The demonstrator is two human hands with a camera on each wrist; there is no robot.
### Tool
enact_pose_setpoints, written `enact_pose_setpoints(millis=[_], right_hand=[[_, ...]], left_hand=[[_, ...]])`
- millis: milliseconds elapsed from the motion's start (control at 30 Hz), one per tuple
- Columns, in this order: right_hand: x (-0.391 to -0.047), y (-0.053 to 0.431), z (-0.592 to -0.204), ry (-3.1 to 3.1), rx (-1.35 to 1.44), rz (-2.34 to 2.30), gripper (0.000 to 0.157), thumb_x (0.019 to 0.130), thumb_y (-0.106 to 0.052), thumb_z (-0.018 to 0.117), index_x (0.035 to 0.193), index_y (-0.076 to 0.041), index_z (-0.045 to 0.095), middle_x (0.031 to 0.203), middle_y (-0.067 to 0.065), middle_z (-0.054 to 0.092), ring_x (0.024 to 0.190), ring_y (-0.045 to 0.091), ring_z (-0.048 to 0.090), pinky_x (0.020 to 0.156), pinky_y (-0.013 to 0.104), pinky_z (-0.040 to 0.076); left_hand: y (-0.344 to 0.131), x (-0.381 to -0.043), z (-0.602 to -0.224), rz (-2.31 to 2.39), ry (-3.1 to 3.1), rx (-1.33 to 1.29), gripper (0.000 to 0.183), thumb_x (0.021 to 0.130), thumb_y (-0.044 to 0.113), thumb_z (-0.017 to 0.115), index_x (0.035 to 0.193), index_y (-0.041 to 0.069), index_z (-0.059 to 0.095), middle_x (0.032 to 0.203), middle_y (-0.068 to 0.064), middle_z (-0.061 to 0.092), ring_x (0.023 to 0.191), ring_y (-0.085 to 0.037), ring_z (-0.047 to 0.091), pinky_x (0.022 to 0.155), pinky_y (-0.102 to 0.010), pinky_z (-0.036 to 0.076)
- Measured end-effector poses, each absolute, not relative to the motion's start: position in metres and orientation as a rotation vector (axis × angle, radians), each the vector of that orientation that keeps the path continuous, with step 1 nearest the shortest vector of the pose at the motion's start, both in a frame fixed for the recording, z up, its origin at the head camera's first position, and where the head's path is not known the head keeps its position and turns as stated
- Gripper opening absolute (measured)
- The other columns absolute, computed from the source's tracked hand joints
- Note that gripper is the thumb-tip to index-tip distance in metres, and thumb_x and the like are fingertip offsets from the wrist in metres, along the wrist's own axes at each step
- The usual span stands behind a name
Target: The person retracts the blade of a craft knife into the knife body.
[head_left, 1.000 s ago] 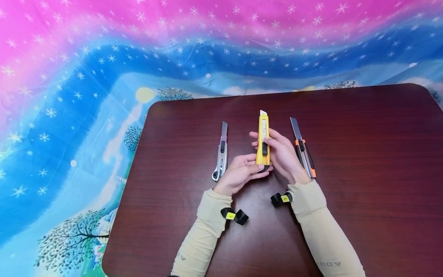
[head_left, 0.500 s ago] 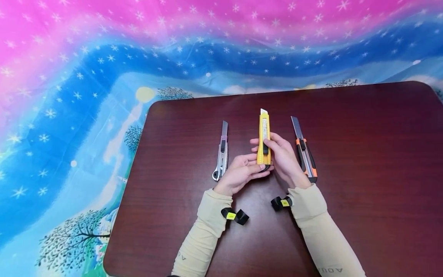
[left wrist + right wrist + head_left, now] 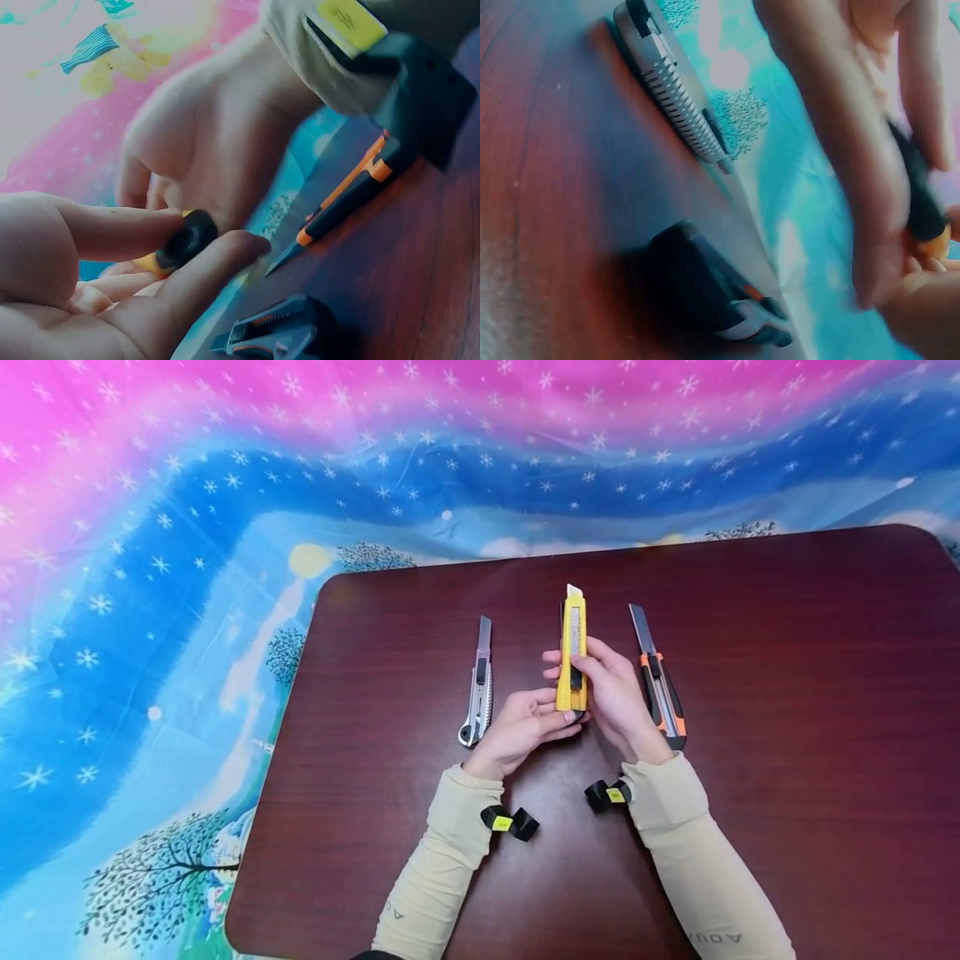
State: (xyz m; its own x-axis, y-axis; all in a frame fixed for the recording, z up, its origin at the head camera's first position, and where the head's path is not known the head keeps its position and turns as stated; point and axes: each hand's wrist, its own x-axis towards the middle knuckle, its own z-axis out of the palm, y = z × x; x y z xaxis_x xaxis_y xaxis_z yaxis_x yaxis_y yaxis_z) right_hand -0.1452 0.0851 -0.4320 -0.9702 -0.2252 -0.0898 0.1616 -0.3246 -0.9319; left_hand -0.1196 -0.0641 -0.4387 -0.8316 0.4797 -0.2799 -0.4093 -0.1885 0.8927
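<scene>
In the head view both hands hold a yellow box cutter (image 3: 573,635) above the table, its short blade end pointing away. My left hand (image 3: 525,725) pinches the black end cap (image 3: 187,238) between thumb and fingers. My right hand (image 3: 617,693) grips the body from the right, thumb on the black slider (image 3: 576,673) and fingers behind. A silver box cutter (image 3: 478,689) lies on the table to the left, its blade out. To the right lies an orange-and-black box cutter (image 3: 660,693), also with its blade out.
A further dark box cutter (image 3: 285,330) lies on the table under the hands, mostly hidden in the head view. The brown table (image 3: 787,693) has rounded corners. Behind it hangs a pink-and-blue printed cloth (image 3: 420,468). Black wrist cameras (image 3: 522,824) stick out inward from the sleeves.
The head view has shifted slightly, so the whole scene sits a little higher. The yellow box cutter has risen slightly with both hands; their holds look the same.
</scene>
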Motion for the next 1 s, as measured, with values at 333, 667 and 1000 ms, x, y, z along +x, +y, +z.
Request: enact_pose_setpoints(millis=[333,667,1000], right_hand=[[-0.1452,0.0849,-0.4275,1.402,-0.048,-2.496,0.043,0.101,-0.004,0.042,0.143,0.002,0.033,0.107,0.005,0.071,0.090,0.017,0.072,0.087,0.032,0.059],[-0.1433,0.0785,-0.4274,1.392,0.042,-2.501,0.044,0.097,0.003,0.035,0.142,0.004,0.037,0.103,0.003,0.072,0.084,0.014,0.070,0.083,0.026,0.059],[-0.1437,0.0789,-0.4270,1.324,0.110,-2.509,0.049,0.095,0.004,0.035,0.144,0.003,0.037,0.103,0.003,0.072,0.082,0.013,0.068,0.080,0.024,0.059]], left_hand=[[-0.0670,-0.1206,-0.4358,2.020,1.520,0.103,0.041,0.094,-0.010,0.049,0.135,-0.015,0.045,0.136,-0.032,0.050,0.116,-0.025,0.058,0.101,-0.040,0.051],[-0.0686,-0.1203,-0.4344,1.990,1.512,0.063,0.040,0.094,-0.012,0.047,0.134,-0.014,0.046,0.134,-0.033,0.051,0.109,-0.024,0.061,0.098,-0.040,0.053],[-0.0687,-0.1212,-0.4381,1.989,1.482,0.068,0.040,0.094,-0.013,0.045,0.134,-0.015,0.046,0.135,-0.034,0.050,0.105,-0.019,0.062,0.099,-0.041,0.052]])
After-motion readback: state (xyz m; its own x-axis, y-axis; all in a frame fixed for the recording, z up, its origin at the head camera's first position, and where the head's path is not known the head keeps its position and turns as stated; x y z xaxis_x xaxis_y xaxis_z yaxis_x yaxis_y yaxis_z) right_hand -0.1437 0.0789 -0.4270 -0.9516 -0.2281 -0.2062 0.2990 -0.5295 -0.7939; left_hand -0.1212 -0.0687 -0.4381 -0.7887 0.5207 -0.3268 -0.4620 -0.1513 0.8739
